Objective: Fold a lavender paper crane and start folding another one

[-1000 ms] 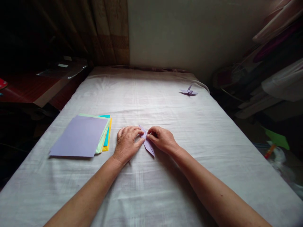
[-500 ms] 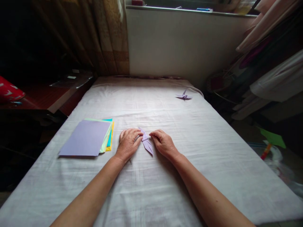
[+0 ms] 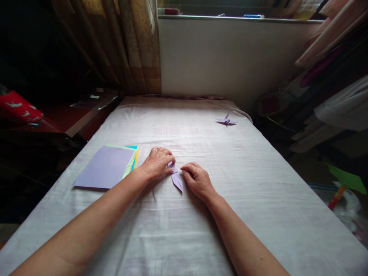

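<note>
In the head view, I observed the lilac folded paper piece point(image 3: 176, 181) at the centre of the white cloth-covered surface point(image 3: 161, 230), between both hands. Its pointed end, divided by narrow slits, faced the near side. The left hand point(image 3: 158, 163) pinched its far end between thumb and fingers, which partly concealed that end from me. The right hand point(image 3: 198, 179) was positioned just beside the piece, apart from it, with its fingers curled; I could not tell whether thumb and index fingertip met.

To the left lay the stack of square paper sheets point(image 3: 103, 166), lilac uppermost, with pale green, turquoise and yellow edges exposed at its right side. The left forearm crossed in front of its near right corner. The lilac paper crane point(image 3: 226, 121) stood near the far right corner of the surface, wings extended sideways.
</note>
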Demonstrator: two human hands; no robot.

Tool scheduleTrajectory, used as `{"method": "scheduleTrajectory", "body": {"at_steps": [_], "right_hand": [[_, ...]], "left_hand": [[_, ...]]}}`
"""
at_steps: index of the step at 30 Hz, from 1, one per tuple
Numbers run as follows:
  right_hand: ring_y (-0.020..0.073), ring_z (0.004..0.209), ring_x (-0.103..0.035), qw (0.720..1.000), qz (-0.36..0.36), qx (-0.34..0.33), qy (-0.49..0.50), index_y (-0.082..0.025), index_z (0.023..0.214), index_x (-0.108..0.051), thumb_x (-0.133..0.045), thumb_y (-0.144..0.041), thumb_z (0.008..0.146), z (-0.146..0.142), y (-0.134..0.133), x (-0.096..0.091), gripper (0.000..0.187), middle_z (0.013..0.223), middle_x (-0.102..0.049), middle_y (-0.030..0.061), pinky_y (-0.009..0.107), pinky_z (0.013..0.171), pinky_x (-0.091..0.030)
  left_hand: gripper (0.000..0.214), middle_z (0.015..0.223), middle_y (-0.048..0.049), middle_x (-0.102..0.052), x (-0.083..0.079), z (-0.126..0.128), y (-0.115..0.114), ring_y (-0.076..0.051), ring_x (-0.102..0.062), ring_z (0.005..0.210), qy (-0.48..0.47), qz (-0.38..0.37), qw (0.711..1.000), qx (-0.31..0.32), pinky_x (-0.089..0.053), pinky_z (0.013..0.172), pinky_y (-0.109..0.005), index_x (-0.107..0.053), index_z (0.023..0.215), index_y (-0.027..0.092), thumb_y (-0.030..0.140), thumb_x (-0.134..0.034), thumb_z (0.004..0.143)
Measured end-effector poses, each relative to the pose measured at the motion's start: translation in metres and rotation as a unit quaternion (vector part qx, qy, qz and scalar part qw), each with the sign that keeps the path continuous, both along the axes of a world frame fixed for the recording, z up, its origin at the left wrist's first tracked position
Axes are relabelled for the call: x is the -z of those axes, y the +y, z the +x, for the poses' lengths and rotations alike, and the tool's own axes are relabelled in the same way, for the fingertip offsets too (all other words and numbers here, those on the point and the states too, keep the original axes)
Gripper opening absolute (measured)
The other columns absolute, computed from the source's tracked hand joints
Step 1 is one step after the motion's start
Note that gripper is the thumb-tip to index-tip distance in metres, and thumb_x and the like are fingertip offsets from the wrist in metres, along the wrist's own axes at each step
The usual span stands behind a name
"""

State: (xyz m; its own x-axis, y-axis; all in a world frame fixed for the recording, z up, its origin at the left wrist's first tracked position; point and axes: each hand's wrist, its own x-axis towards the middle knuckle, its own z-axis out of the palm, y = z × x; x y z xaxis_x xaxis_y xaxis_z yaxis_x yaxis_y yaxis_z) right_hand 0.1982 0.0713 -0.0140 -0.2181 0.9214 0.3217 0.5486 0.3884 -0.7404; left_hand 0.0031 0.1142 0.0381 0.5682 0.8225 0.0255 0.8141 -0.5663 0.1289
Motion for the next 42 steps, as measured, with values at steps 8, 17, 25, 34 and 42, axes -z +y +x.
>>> {"method": "scheduleTrajectory", "body": {"at_steps": [8, 17, 25, 34, 42], "right_hand": [[0.0173, 0.085, -0.065, 1.0, 0.018, -0.016, 0.002, -0.021, 0.09, -0.07, -0.054, -0.014, 0.086, 0.002, 0.004, 0.008, 0.019, 0.091, -0.069, 0.005, 0.029, 0.08, -0.051], [0.0171, 0.084, -0.065, 0.999, 0.027, -0.017, 0.007, -0.022, 0.09, -0.07, -0.054, -0.013, 0.086, 0.002, 0.003, 0.011, 0.019, 0.091, -0.069, 0.0045, 0.029, 0.079, -0.051], [0.0176, 0.084, -0.066, 0.999, 0.026, -0.012, 0.015, -0.021, 0.09, -0.07, -0.052, -0.016, 0.086, 0.002, 0.004, 0.01, 0.019, 0.091, -0.07, 0.0053, 0.03, 0.08, -0.052], [0.0172, 0.078, -0.065, 0.996, -0.028, 0.011, 0.085, -0.022, 0.098, -0.069, -0.055, -0.032, 0.086, 0.002, 0.004, 0.006, 0.021, 0.093, -0.071, 0.0057, 0.031, 0.075, -0.053], [0.019, 0.088, -0.067, 0.924, -0.194, 0.015, 0.328, -0.022, 0.116, -0.06, -0.07, -0.048, 0.076, 0.012, 0.011, -0.001, 0.049, 0.101, -0.071, 0.0054, 0.032, 0.077, -0.054]], "left_hand": [[0.023, 0.101, -0.004, -0.072, -0.014, 0.011, 0.018, -0.024, -0.062, 0.1, 0.098, -0.037, 0.993, 0.06, -0.031, 0.099, -0.045, -0.069, 0.095, 0.025, 0.035, -0.075, 0.075], [0.022, 0.094, -0.0086, -0.073, -0.025, 0.026, 0.024, -0.026, -0.064, 0.096, 0.156, -0.02, 0.982, 0.102, -0.035, 0.091, -0.04, -0.07, 0.083, 0.02, 0.034, -0.081, 0.07], [0.025, 0.086, -0.0046, -0.073, -0.021, 0.016, 0.023, -0.023, -0.063, 0.089, 0.112, -0.025, 0.988, 0.102, -0.035, 0.084, -0.035, -0.067, 0.086, 0.019, 0.034, -0.081, 0.071], [0.014, 0.083, -0.0011, -0.069, -0.011, 0.0, 0.017, -0.021, -0.06, 0.089, -0.045, -0.059, 0.995, 0.06, -0.035, 0.086, -0.033, -0.065, 0.07, 0.021, 0.022, -0.079, 0.065], [0.016, 0.077, 0.0015, -0.066, 0.009, -0.012, -0.007, -0.014, -0.06, 0.071, -0.303, -0.115, 0.943, -0.078, -0.043, 0.065, -0.024, -0.064, 0.083, 0.02, 0.036, -0.062, 0.081]]}}
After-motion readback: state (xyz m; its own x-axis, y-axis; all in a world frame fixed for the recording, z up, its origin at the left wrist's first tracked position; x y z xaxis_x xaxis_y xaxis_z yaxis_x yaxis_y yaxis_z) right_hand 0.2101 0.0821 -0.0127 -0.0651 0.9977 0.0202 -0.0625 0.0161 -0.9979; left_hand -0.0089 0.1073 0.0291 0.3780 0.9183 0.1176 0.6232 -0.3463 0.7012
